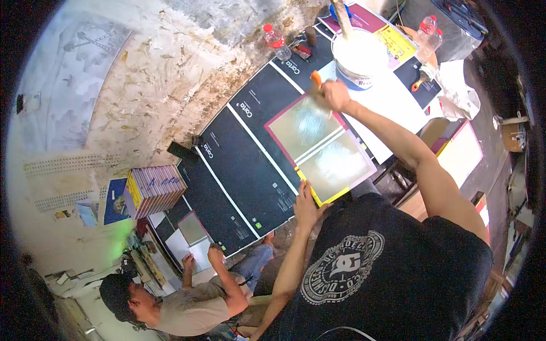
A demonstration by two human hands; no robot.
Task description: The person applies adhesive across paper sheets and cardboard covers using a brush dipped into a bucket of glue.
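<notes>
a person in a black shirt (347, 267) works at a table covered in dark printed sheets (239, 153), the right hand (335, 95) closed around a brush (316, 78) with an orange handle, blurred over the far panel of a cover board (324, 149). the board, edged in maroon and yellow with two glossy panels, lies flat on the dark sheets. the left hand (306, 206) rests with fingers spread at its near yellow edge. just beyond the right hand stands a white bucket (358, 59) with a stick (342, 18) upright in it; a red-capped bottle (276, 42) is near the wall. at lower left, a co-worker (182, 304) in a dark cap handles a smaller panelled board (193, 230), near a stack of books (153, 192).
</notes>
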